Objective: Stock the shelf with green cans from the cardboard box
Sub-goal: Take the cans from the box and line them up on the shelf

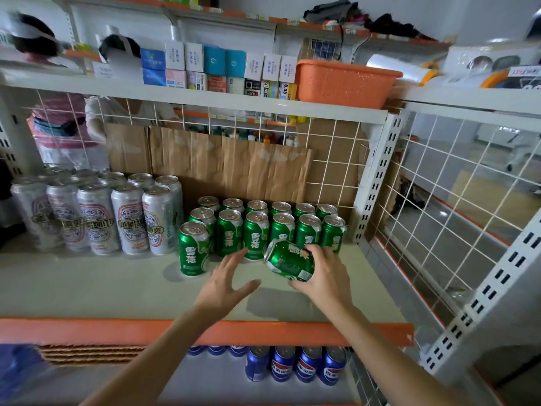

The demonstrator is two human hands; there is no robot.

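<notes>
Reaching over the orange front edge of the shelf, both hands work in the right half of the board. Below that edge, on the lower level, stands a row of blue cans.

The left hand is empty, fingers spread and straight, hovering above the board with its fingertips near the front green row. The right hand wraps its fingers and thumb round the body of one green can, which is tilted steeply with its lid pointing left and up, just in front of the standing cans and clear of the board.

The can is probably full, so fairly weighty for its size. Its wall is stiff but thin enough to dent, and the glossy print looks slippery. A grip round the mid-body, as now, seems safest for turning it upright.

One green can stands alone nearer the front, left of the block. Behind it, the stocked green cans fill rows toward the back right corner. Tall silver cans occupy the left side. Cardboard sheets line the wire back. The box itself is not in view.
</notes>
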